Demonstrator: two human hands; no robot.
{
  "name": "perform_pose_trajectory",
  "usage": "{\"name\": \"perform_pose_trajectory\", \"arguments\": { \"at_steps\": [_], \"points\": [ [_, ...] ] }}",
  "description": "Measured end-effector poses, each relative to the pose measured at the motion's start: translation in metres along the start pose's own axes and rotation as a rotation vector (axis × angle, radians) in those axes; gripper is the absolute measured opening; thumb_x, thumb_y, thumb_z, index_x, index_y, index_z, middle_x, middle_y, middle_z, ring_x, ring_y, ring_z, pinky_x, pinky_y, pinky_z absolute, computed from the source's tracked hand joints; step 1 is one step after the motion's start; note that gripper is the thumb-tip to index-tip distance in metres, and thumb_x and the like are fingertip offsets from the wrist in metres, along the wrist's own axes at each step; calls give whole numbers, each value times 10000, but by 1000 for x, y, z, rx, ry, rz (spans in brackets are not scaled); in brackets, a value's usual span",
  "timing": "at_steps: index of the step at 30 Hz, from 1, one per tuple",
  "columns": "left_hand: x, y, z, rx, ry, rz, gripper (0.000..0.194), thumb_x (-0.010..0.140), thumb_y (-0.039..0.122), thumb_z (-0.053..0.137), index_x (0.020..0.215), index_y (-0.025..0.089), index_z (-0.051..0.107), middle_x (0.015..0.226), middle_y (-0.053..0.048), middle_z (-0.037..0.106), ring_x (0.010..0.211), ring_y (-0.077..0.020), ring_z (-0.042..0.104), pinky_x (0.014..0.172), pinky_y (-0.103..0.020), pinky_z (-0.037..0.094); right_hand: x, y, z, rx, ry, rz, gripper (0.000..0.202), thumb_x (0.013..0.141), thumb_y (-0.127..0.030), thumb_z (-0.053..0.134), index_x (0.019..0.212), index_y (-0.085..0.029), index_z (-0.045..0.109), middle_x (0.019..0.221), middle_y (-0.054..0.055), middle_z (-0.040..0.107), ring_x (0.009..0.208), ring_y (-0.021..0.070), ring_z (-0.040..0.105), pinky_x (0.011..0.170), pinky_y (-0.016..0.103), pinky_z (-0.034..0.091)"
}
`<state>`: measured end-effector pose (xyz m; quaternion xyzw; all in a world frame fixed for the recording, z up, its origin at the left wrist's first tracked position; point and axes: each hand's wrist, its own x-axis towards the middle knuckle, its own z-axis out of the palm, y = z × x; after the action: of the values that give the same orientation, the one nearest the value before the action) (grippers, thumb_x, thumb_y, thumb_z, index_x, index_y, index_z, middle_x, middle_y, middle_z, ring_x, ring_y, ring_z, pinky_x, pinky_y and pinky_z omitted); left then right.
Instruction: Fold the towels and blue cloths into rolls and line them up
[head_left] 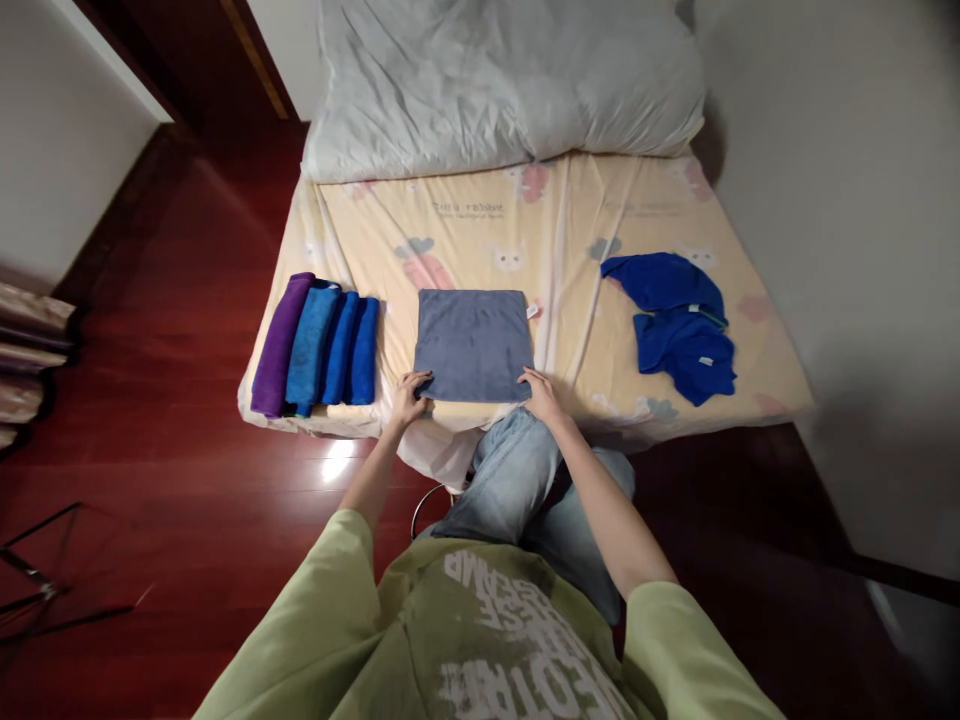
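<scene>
A grey-blue towel [474, 340] lies flat as a square on the bed, with a small white tag at its right edge. My left hand [409, 398] is at its near left corner, fingers closed over the edge. At the near right corner, my right hand [540, 394] grips the edge between thumb and fingers. Left of it, several folded towels lie side by side: a purple towel [282, 345], a lighter blue towel [312, 345] and darker blue towels [352, 350]. Two crumpled blue cloths [667, 282] [688, 352] lie to the right, with small white tags.
The bed [480, 240] has a yellow sheet printed with carrots and rabbits. A grey quilt [502, 85] is heaped across its far end. Walls stand on both sides, and part of a black stand [37, 580] is on the red floor [187, 480].
</scene>
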<state>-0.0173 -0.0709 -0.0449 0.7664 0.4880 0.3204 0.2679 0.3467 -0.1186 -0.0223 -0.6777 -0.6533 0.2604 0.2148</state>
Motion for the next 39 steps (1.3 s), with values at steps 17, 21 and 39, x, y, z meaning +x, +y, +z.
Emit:
{"name": "perform_pose_trajectory", "arguments": {
  "at_steps": [17,21,39],
  "points": [
    [0,-12,1,-114,181,-75,398,718,88,516,1011,223,749,1243,-66,717,1215,-259,612,1054,-483,511,11,13,-10,162,72,-149,483,576,52,473,828,-210,792,1104,69,763,1178,257,646,1081,457,504],
    [0,-11,1,-156,218,-77,354,761,112,513,1012,219,740,1198,-73,733,1178,-246,636,1045,-467,515,6,13,-11,194,101,-29,489,644,2,473,955,-183,802,1055,82,769,1028,253,710,1007,427,550],
    [-1,-11,2,-111,227,-92,305,823,201,491,1049,195,697,1075,-93,743,1054,-262,654,945,-423,528,2,14,-15,157,209,64,407,713,-85,477,970,-182,778,975,104,711,927,254,668,905,386,538]
  ]
}}
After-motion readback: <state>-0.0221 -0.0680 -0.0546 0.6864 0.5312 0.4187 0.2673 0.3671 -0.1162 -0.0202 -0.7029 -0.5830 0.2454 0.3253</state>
